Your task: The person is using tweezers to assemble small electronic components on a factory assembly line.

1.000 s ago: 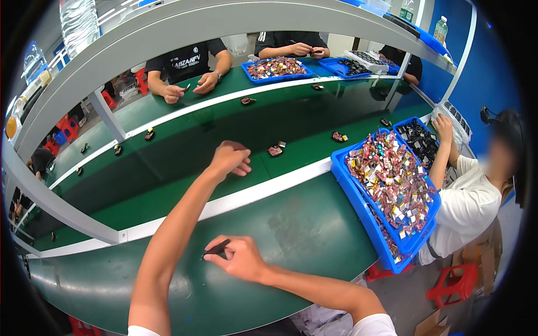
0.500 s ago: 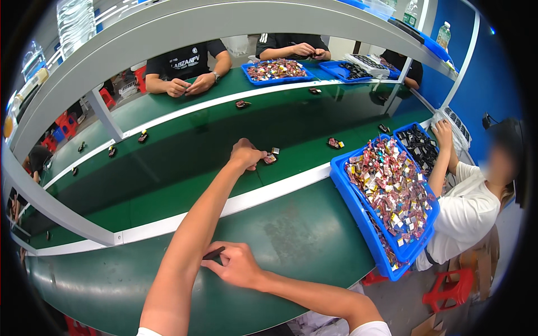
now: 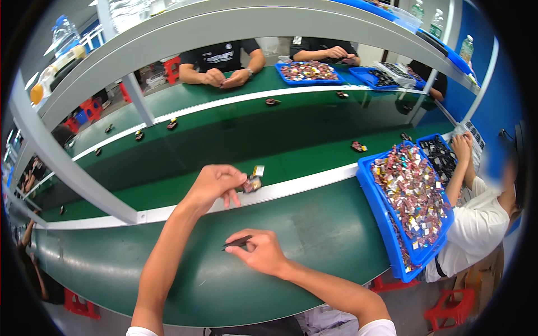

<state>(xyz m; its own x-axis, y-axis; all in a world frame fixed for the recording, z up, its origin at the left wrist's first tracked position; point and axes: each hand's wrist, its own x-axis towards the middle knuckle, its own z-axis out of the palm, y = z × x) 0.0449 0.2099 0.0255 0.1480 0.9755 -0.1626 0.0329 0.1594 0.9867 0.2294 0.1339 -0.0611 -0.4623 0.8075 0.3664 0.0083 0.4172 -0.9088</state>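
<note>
My left hand (image 3: 214, 183) reaches forward over the white strip at the conveyor's near edge and pinches a small dark part (image 3: 253, 183) with a yellowish tag. My right hand (image 3: 259, 250) rests on the green worktop (image 3: 325, 229) closer to me. It grips a thin dark tool (image 3: 237, 243) that points left.
A blue tray (image 3: 386, 221) filled with several small shiny parts sits at my right, with a person in white working beside it. More small parts ride the green conveyor (image 3: 224, 140). Other people sit across the belt behind more blue trays (image 3: 310, 71). A grey shelf frame (image 3: 67, 168) crosses overhead.
My left hand has drawn back from the belt toward me, now carrying the small part. My right hand stayed on the worktop with the tool.
</note>
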